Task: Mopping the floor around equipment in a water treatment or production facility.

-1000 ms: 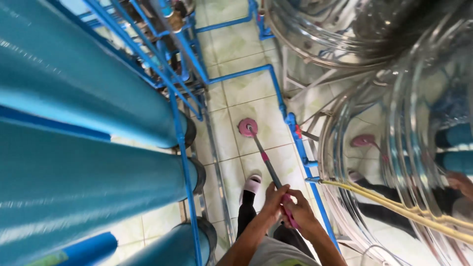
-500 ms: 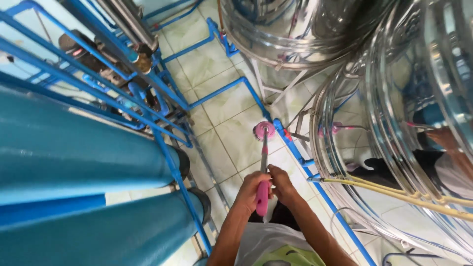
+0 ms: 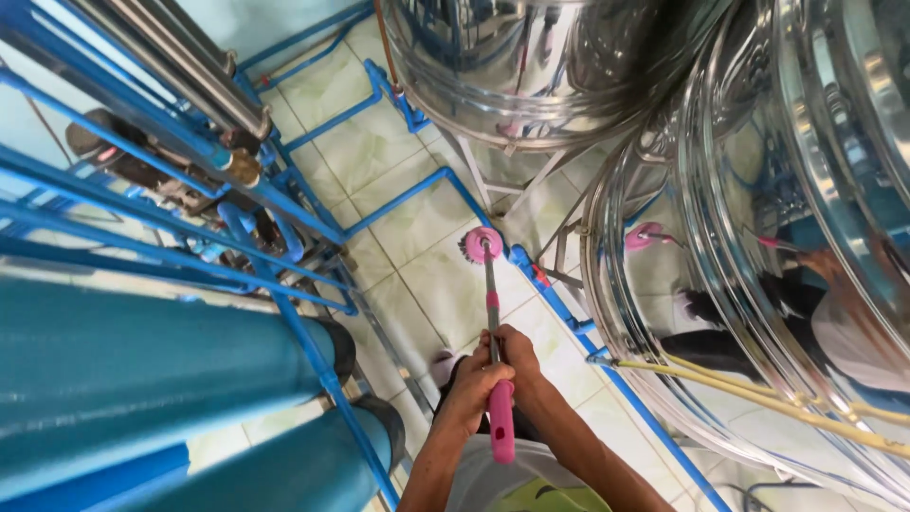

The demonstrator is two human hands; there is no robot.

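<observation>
- Mop handle [image 3: 495, 379] is gripped by both fists, left hand [image 3: 471, 387] and right hand [image 3: 517, 356] closed around it side by side.
- Pink mop head [image 3: 481, 245] is pressed on the tiled floor [image 3: 389, 142], beside the blue pipe [image 3: 417, 190].
- Steel tank [image 3: 758, 237] at right, blue cylinders [image 3: 142, 379] at left.

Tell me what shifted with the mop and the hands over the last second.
The pink mop head slid forward along the tiled floor, toward the steel tank, staying beside the blue floor pipe. Nothing was let go: left hand and right hand keep clasping the mop handle.
</observation>
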